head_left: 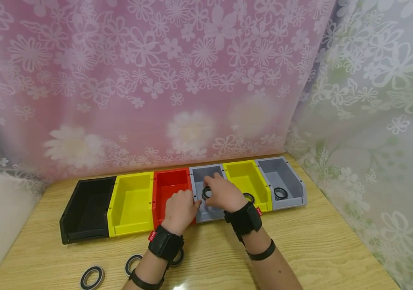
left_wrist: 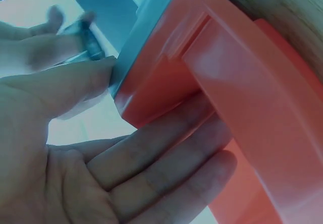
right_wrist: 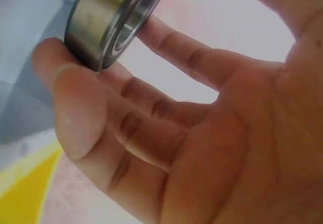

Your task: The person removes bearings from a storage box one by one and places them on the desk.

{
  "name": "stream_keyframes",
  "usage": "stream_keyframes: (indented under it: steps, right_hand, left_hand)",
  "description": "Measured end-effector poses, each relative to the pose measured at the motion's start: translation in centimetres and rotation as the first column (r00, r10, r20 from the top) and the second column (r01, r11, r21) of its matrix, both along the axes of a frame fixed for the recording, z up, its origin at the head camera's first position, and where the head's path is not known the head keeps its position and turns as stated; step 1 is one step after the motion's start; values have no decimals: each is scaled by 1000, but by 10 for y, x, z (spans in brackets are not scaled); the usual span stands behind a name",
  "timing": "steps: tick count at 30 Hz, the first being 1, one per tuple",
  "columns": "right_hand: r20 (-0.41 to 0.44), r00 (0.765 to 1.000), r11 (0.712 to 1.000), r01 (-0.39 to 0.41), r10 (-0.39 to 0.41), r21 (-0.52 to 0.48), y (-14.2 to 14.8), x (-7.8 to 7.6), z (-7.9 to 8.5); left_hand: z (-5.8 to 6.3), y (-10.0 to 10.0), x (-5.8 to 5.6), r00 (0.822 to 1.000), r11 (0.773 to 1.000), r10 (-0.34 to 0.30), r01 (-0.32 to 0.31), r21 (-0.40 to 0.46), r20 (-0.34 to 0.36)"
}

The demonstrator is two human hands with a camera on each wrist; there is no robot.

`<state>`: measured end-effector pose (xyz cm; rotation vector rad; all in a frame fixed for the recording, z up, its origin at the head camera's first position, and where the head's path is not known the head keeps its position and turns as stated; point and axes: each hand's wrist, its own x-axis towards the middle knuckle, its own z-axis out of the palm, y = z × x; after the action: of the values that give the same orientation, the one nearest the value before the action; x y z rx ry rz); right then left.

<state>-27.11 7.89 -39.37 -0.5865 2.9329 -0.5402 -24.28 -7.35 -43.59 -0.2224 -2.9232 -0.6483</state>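
Note:
Inside the middle grey bin (head_left: pixel 206 216), my right hand (head_left: pixel 226 194) pinches a ball bearing (head_left: pixel 204 193) between thumb and fingertips. The right wrist view shows the bearing (right_wrist: pixel 93 24) tilted, with its metal rim and dark seal visible. My left hand (head_left: pixel 180 209) rests at the front of the red bin (head_left: pixel 172 181). In the left wrist view its fingers (left_wrist: pixel 156 166) reach fairly straight over the red front lip, tips partly hidden. Its thumb touches the edge of the grey bin beside it.
A black bin (head_left: pixel 88 205) and a yellow bin (head_left: pixel 134 193) stand left of the red one. Rightward, another yellow bin (head_left: pixel 244 177) and a grey bin (head_left: pixel 275 169) each hold a bearing. Several bearings, one of them a bearing (head_left: pixel 83 282) at front left, lie on the wooden table (head_left: pixel 319 241).

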Motion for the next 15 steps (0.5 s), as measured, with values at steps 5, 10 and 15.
stream_keyframes:
  steps: [5, 10, 15]
  right_hand:
    - [-32, 999, 998, -45, 44, -33, 6, 12, 16]
    - [-69, 996, 998, -59, 56, -38, 7, 25, 29]
    - [-73, 996, 998, -57, 54, -34, 6, 34, 38]
  left_hand:
    - [-1, 0, -1, 1000, 1000, 0, 0, 6, 3]
    - [-2, 1, -1, 1000, 1000, 4, -4, 2, 7]
    - [-2, 0, -1, 1000, 1000, -2, 2, -1, 3]
